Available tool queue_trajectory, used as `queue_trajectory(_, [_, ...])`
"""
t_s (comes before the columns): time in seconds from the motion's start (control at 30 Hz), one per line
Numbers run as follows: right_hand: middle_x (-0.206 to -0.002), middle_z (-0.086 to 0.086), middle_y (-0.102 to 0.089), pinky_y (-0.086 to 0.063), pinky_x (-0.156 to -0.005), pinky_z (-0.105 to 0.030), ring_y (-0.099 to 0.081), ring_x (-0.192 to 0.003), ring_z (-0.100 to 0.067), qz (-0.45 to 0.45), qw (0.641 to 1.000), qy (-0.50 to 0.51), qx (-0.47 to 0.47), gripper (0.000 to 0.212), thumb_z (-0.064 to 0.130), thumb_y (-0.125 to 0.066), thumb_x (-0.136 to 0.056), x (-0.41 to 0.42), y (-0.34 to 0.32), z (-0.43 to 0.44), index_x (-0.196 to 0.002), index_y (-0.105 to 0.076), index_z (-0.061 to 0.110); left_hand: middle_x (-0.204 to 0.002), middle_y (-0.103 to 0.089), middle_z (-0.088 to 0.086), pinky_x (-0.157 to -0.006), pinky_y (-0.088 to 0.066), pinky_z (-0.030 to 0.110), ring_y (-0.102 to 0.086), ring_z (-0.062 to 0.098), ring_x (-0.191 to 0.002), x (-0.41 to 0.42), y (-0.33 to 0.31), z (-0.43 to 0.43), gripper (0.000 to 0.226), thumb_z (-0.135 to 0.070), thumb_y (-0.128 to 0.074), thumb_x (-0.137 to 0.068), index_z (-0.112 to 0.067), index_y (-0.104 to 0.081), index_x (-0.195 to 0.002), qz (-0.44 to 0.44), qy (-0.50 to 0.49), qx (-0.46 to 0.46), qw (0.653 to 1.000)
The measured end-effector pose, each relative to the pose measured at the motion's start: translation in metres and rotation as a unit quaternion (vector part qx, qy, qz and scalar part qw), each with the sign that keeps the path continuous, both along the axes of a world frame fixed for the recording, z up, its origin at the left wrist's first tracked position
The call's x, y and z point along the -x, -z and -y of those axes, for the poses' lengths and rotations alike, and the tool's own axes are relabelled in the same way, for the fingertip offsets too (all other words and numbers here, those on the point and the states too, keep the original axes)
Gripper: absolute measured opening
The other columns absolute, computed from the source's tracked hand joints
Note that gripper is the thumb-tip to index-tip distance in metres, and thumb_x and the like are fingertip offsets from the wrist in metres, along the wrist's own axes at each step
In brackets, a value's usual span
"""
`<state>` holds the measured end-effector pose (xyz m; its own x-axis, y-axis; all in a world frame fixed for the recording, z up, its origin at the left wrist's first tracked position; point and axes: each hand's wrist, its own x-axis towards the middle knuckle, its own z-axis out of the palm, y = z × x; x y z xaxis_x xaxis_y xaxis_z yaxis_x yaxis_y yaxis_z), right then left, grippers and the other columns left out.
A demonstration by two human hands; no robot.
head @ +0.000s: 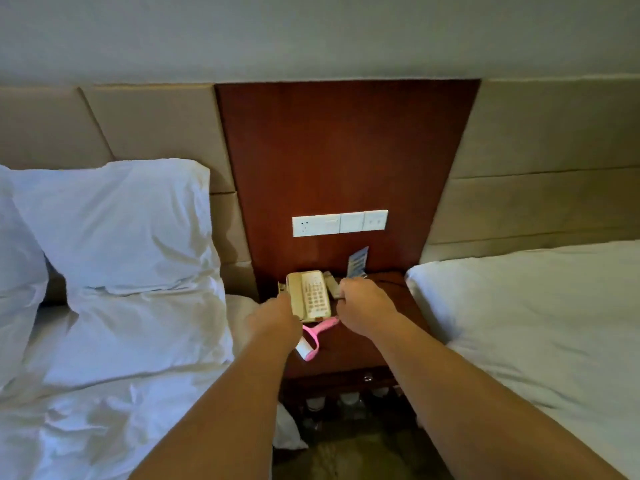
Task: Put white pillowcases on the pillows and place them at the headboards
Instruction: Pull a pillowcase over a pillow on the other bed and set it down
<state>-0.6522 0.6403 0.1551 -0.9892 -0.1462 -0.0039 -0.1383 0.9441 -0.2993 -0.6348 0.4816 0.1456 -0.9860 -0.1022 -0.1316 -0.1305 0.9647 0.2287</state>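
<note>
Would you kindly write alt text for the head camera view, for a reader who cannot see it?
Both hands, left hand and right hand, reach to a beige telephone on a wooden nightstand between two beds. White pillows lean on the left headboard; a pink lint roller lies near the phone.

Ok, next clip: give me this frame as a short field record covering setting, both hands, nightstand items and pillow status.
setting: two beds with a wooden nightstand between them
left hand: at the left edge of the telephone; grip hidden
right hand: at the telephone's right side, fingers curled; contact unclear
nightstand items: telephone, pink lint roller, blue card
left bed: white-cased pillow leaning on the headboard
right bed: no pillow visible
</note>
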Motion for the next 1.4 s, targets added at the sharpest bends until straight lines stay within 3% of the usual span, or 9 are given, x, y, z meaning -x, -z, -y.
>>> queue_trajectory(0.2, [-0.11,-0.01,-0.059,-0.044,-0.086,-0.037,-0.056,-0.105,-0.034,-0.005,0.983,0.186,-0.002,0.022,0.014,-0.045,-0.088,-0.067,0.003,-0.217,-0.105,-0.059,0.011,-0.125,-0.055,0.011,-0.088,-0.046,0.04,-0.054,0.032,-0.112,-0.01,-0.001,-0.211,0.039,-0.024,-0.044,-0.091,-0.018,-0.04,-0.129,-0.004,0.15,-0.009,0.989])
queue_trajectory(0.33, [-0.111,-0.01,-0.057,-0.04,-0.085,-0.036,-0.054,-0.103,-0.032,0.035,0.954,0.298,-0.018,0.02,0.014,-0.042,-0.09,-0.148,0.026,-0.362,-0.106,-0.054,0.012,-0.117,-0.058,0.006,-0.078,-0.043,0.037,-0.057,0.028,-0.103,-0.072,0.021,-0.386,0.04,-0.019,-0.041,-0.092,-0.02,-0.034,-0.132,-0.011,0.299,0.008,0.954])
queue_trajectory(0.53, [-0.11,-0.009,-0.057,-0.042,-0.084,-0.037,-0.055,-0.102,-0.031,0.062,0.889,0.454,-0.008,0.022,0.014,-0.041,-0.09,-0.275,0.048,-0.514,-0.106,-0.055,0.011,-0.11,-0.058,0.005,-0.078,-0.041,0.035,-0.057,0.027,-0.102,-0.167,0.049,-0.568,0.037,-0.018,-0.043,-0.09,-0.018,-0.039,-0.127,-0.026,0.451,0.008,0.892])
queue_trajectory(0.9, [-0.112,-0.01,-0.057,-0.043,-0.081,-0.032,-0.056,-0.105,-0.029,0.121,0.745,0.651,0.084,0.023,0.014,-0.041,-0.091,-0.402,0.099,-0.632,-0.108,-0.055,0.009,-0.11,-0.056,0.002,-0.079,-0.042,0.033,-0.056,0.024,-0.103,-0.221,0.091,-0.704,0.034,-0.016,-0.043,-0.089,-0.019,-0.04,-0.123,0.025,0.571,0.047,0.819])
queue_trajectory(1.1, [-0.109,-0.009,-0.058,-0.046,-0.084,-0.034,-0.057,-0.103,-0.028,0.142,0.713,0.684,0.07,0.021,0.014,-0.041,-0.092,-0.39,0.108,-0.677,-0.105,-0.057,0.009,-0.112,-0.055,0.001,-0.079,-0.042,0.032,-0.056,0.022,-0.102,-0.227,0.122,-0.768,0.038,-0.013,-0.04,-0.09,-0.019,-0.038,-0.128,0.068,0.65,0.079,0.753])
queue_trajectory(1.3, [-0.094,-0.003,-0.047,-0.045,-0.086,-0.033,-0.044,-0.085,-0.02,0.229,0.66,0.712,0.069,0.006,0.011,-0.039,-0.09,-0.393,0.143,-0.706,-0.086,-0.042,0.015,-0.115,-0.054,0.002,-0.081,-0.04,0.032,-0.055,0.023,-0.106,-0.202,0.156,-0.824,0.038,-0.013,-0.04,-0.09,-0.017,-0.039,-0.128,0.101,0.689,0.093,0.712])
queue_trajectory(1.4, [-0.094,-0.004,-0.045,-0.044,-0.088,-0.032,-0.048,-0.09,-0.021,0.264,0.647,0.713,0.062,0.005,0.01,-0.039,-0.089,-0.393,0.157,-0.715,-0.087,-0.039,0.015,-0.114,-0.054,0.002,-0.082,-0.041,0.032,-0.055,0.022,-0.106,-0.195,0.178,-0.844,0.034,-0.016,-0.041,-0.092,-0.017,-0.04,-0.125,0.123,0.691,0.108,0.704])
